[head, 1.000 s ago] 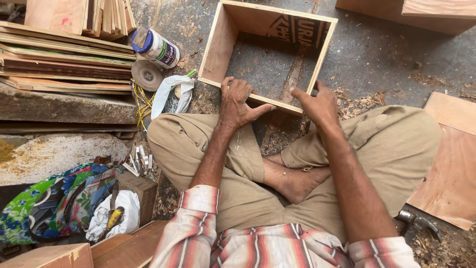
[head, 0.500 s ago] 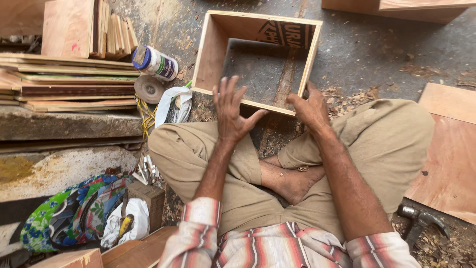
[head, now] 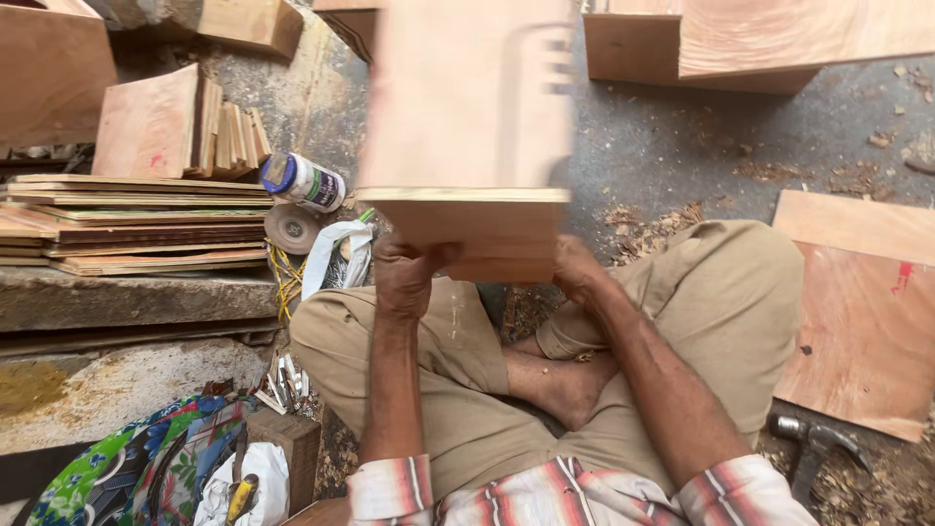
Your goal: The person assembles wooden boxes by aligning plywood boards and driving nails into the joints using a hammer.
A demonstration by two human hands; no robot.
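gripping a wooden box (head: 467,136) at its lower corners, the person sits cross-legged on the ground with both arms raised in front of the chest. the box is tilted up off the ground, one broad plywood side facing the camera, and it is blurred. the left hand (head: 404,275) is wrapped around the box's lower left corner, fingers curled onto its near edge. the right hand (head: 577,268) clasps the lower right corner, though how its fingers lie is partly hidden behind the wood. the box is above the knees, between the two hands.

to the person's left, a stack of plywood sheets (head: 136,224) lies flat on a stone ledge (head: 136,302). just beside the stack a small white jar (head: 304,182) lies on its side, and near it a round grinding disc (head: 291,229) and a white plastic bag (head: 336,255). a colourful patterned cloth (head: 127,472) sits at the lower left. to the right, a plywood panel (head: 862,312) lies flat on the ground, and a hammer (head: 813,443) rests near its lower edge, close to the right knee. more wooden boxes (head: 769,44) stand along the top.
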